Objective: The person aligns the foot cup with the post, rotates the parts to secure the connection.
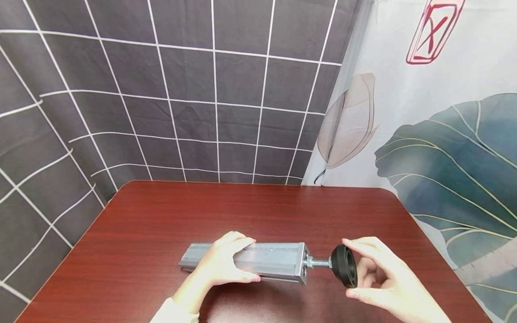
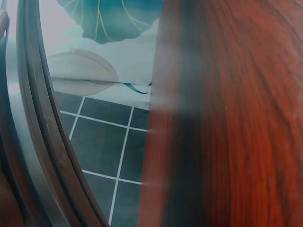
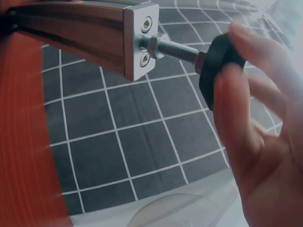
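Note:
My left hand grips a silver aluminium profile around its middle, thumb along the near side and fingers over the far side. The profile lies lengthwise across the view, its end plate facing right with two screws showing. From that plate a threaded rod with a nut sticks out, carrying a round black leveling foot. Fingertips and thumb of my right hand pinch the foot's rim from the right. In the left wrist view the profile fills the left side.
A reddish-brown wooden table lies beneath the hands. Behind it hangs a dark grey curtain with a white grid, and a white curtain with leaf prints covers the right side.

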Demonstrator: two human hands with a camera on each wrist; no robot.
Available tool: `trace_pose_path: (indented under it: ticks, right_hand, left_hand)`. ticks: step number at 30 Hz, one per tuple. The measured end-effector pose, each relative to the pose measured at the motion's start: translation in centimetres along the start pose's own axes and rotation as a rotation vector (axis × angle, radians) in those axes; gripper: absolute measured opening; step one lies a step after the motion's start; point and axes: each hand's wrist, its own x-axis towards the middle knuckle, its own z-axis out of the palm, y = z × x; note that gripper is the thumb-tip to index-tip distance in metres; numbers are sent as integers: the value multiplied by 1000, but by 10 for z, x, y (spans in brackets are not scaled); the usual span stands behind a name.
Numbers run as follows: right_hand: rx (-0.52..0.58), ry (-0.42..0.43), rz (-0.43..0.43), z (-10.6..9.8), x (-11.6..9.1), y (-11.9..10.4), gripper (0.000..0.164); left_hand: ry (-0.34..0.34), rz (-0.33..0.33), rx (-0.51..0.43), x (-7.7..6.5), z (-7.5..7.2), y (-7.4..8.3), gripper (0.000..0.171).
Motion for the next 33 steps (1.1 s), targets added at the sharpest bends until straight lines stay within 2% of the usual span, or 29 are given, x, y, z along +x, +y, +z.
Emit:
trace_pose_path:
  ticks: [6,8,11,14,16,18,21,24,28,33]
  right_hand:
    - [-137,188,54,11,3,5,72]
    - [-109,202,55,12,3,5,70]
    - [24,140,11,8,3,4,76]
    - [187,11,-62,1,2,6,85]
    - [254,-70,-80,-2,0,8,89]
    - [251,-126,-94,-3,-2,9,90]
    - [205,-146,-119,-3,-3,8,86]
    - [118,-101,-95,-2,-1,5,82]
    - [-40,11,40,0,1,-1,79]
    - [-170,137,138,8,2,1,66]
  left_hand:
    - [-2,-10,-7,0,1,2,69]
    - [-2,-11,-8,0,1,2,69]
    - [4,0,-11,1,2,1,70]
    - [11,27,-6,2,2,0,70]
    - [16,44,-5,3,1,0,70]
    - [17,52,-7,3,1,-1,71]
    - [16,45,-12,3,0,-2,71]
    - [5,21,-12,2,0,-1,70]
    - [-16,-14,-14,1,0,1,69]
    - [-18,-18,-12,0,1,1,70]
